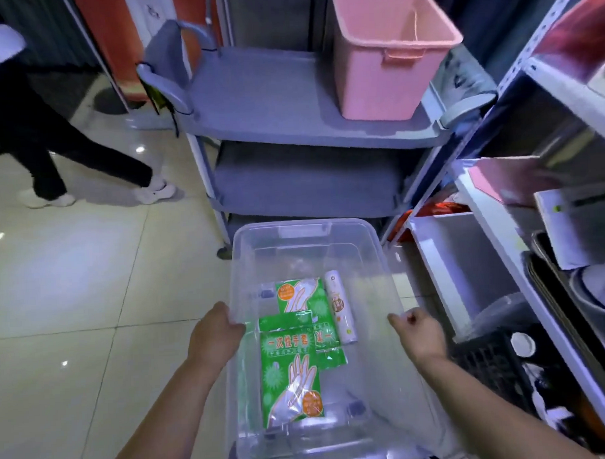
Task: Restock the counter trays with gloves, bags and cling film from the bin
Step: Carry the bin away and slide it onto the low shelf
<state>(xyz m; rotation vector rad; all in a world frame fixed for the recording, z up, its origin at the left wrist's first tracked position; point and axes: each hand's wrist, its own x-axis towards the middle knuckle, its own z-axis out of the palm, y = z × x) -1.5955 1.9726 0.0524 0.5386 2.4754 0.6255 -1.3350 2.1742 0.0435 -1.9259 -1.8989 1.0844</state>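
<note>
Head view: bin [304, 229] lengthwise away (roll [338, 310] too)

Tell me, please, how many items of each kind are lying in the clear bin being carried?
Green glove packets: 3 visible, overlapping
White roll: 1
Total: 4 in the clear bin

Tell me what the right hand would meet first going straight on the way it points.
The clear bin, whose right wall the right hand grips; past it, probably the white roll, though depth is unclear.
</note>
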